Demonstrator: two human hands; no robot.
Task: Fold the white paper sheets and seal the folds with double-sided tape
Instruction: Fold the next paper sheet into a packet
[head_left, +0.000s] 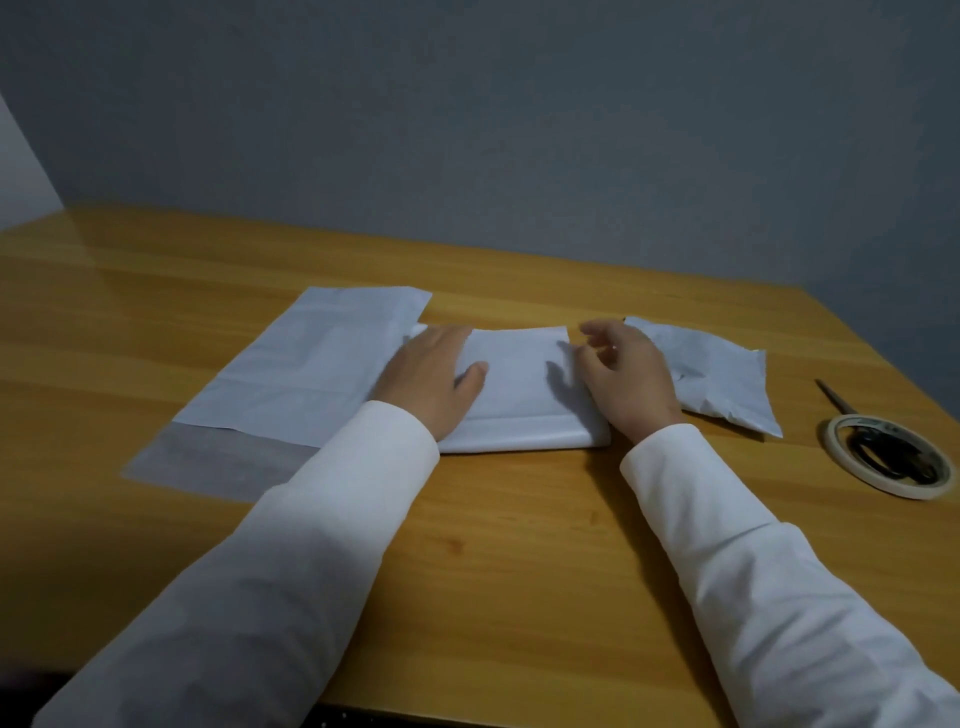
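1. Two hands work a folded white paper packet (519, 389) near the middle of a wooden table (519, 545), a grey wall behind its far edge.
2. The left hand (431, 379) lies flat and open, palm down, on the packet's left part, pressing rather than gripping, with the thumb stretched toward the middle of the paper.
3. The right hand (623, 374) sits at the packet's right edge with fingers loosely curled; whether they pinch the paper cannot be told.
4. Both arms wear white sleeves (291, 571) that reach in from the table's near edge.
5. A large flat sheet (311, 374) lies to the left of the packet, its right side running under the left hand; a duller, translucent strip (208, 467) extends from its near end toward the table's near edge.
6. A second folded, wrinkled packet (717, 379) rests just beyond the right hand, toward the table's right edge.
7. A roll of tape (891, 457) lies flat near the right edge, well apart from both hands.
8. Scissors (841, 402) lie beside it, dark handles inside the roll's ring and blades pointing toward the far edge.
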